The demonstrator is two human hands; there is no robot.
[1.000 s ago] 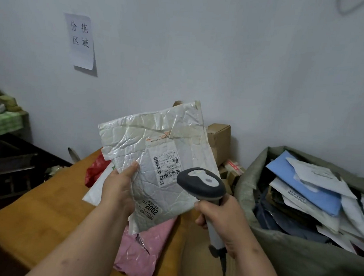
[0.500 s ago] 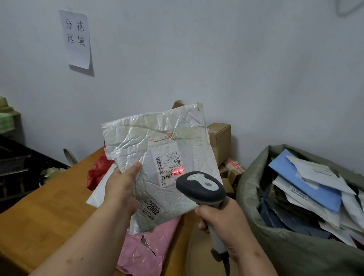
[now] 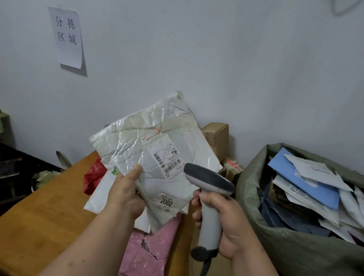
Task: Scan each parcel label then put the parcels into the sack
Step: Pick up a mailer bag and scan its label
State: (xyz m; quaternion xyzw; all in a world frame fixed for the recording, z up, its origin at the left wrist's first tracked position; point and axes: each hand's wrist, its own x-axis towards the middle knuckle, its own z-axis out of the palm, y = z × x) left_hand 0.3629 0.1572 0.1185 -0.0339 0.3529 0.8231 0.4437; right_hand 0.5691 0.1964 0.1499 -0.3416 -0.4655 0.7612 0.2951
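My left hand (image 3: 126,195) grips a crinkled white bubble mailer (image 3: 153,140) by its lower left edge and holds it up, label facing me. Its barcode label (image 3: 167,156) sits near the middle, and a "2002" sticker is lower down. My right hand (image 3: 223,221) grips the handle of a grey barcode scanner (image 3: 209,180), whose head points at the label from the right. No red beam shows on the label. At the right stands an open green sack (image 3: 276,250) filled with several parcels, a blue one (image 3: 302,179) on top.
On the wooden table (image 3: 28,224) lie a pink parcel (image 3: 148,255), a red bag (image 3: 93,175) and a white parcel under the mailer. Brown cardboard boxes (image 3: 216,137) stand against the wall behind. A paper sign (image 3: 67,37) hangs on the wall. Dark shelving is at left.
The red scan light seen on the label half a second ago is gone. The mailer has tilted slightly clockwise, and the scanner head has turned more sideways.
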